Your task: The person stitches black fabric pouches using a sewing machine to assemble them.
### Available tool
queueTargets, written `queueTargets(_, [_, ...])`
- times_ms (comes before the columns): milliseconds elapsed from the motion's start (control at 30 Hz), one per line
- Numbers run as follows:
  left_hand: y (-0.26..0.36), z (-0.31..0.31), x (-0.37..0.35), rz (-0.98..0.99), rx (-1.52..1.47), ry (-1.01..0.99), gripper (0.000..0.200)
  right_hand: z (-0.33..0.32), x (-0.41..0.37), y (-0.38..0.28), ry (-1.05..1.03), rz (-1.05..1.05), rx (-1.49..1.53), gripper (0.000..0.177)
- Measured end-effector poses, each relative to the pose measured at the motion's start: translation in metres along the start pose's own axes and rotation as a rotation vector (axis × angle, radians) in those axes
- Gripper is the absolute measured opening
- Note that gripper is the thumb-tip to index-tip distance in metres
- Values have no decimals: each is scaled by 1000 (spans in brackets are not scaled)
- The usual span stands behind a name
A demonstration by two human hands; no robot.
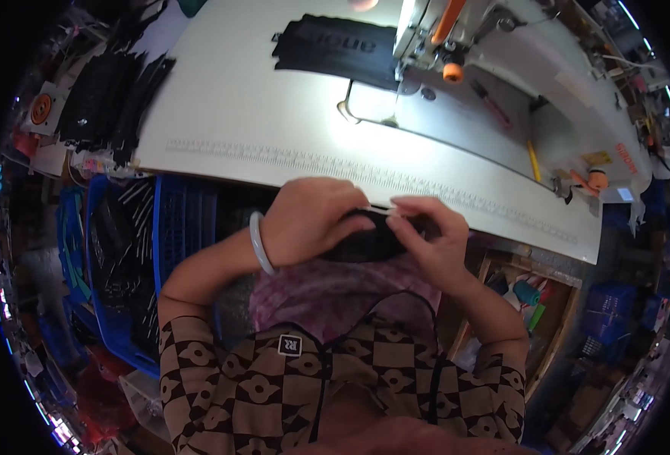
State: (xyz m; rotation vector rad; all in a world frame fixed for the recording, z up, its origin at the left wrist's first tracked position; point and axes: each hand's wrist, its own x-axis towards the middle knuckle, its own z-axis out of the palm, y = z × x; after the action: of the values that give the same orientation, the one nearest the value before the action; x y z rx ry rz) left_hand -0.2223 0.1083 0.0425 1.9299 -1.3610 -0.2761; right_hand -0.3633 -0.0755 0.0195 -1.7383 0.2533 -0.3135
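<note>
Just off the front edge of the sewing table (236, 114), my two hands hold a black fabric piece (364, 241) over my lap. My left hand (312, 218), with a pale bangle at the wrist, pinches its upper edge with thumb and fingers. Close beside it, my right hand (435, 236) grips the same edge between thumb and forefinger. The fingertips are a little apart, and part of the piece is hidden behind them. Another black fabric piece (335, 47) with grey lettering lies flat by the needle of the sewing machine (604, 133).
A printed ruler scale (365, 176) runs along the table's front. Black strips (103, 98) are piled at the left end. Below stands a blue crate (187, 227) with dark material. An open wooden drawer (555, 326) holds thread and small items. Pink-handled tool (494, 106) lies under the machine arm.
</note>
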Motion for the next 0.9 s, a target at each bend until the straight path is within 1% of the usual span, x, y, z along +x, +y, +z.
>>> queueTargets(33, [-9, -9, 16, 6, 22, -48, 26, -2, 13, -5, 15, 27, 56, 23])
queueTargets(67, [-19, -17, 32, 9, 44, -98, 29, -7, 30, -7, 17, 10, 52, 23])
queueTargets(100, [-29, -24, 52, 16, 51, -90, 29, -13, 51, -7, -1, -148, -97, 26])
queueTargets(167, [-52, -34, 90, -130, 33, -247, 33, -25, 89, -8, -36, -454, -392, 32])
queueTargets(200, [-64, -33, 101, -126, 35, -243, 33, -30, 100, -5, -35, -460, -395, 32])
queueTargets(267, [-95, -19, 115, 34, 128, -169, 35, -41, 118, 9, -182, -666, -710, 38])
queueTargets(300, [-100, -17, 121, 113, 173, -133, 36, -45, 124, 14, -257, -764, -866, 42])
queueTargets(333, [-103, -17, 124, 112, 171, -134, 36, -46, 128, 16, -259, -762, -867, 42])
queueTargets(433, [-92, -26, 126, 167, 325, -36, 37, -46, 127, 22, -226, -842, -935, 48])
queueTargets(467, [-98, -25, 128, 163, 321, -40, 37, -47, 128, 23, -229, -836, -932, 48])
queueTargets(567, [-125, -18, 138, 214, 490, 285, 31, -46, 130, 25, -281, -755, -898, 49])
queueTargets(600, [-134, -17, 145, 210, 488, 284, 31, -45, 134, 26, -285, -753, -896, 49])
queueTargets(700, [-157, -16, 172, 234, 416, 134, 29, -42, 148, 27, -259, -796, -922, 49])
queueTargets(833, [-161, -19, 186, 253, 325, 88, 27, -41, 152, 30, -223, -785, -911, 48])
queueTargets(900, [-161, -21, 186, 252, 345, 90, 26, -41, 154, 32, -218, -786, -895, 48])
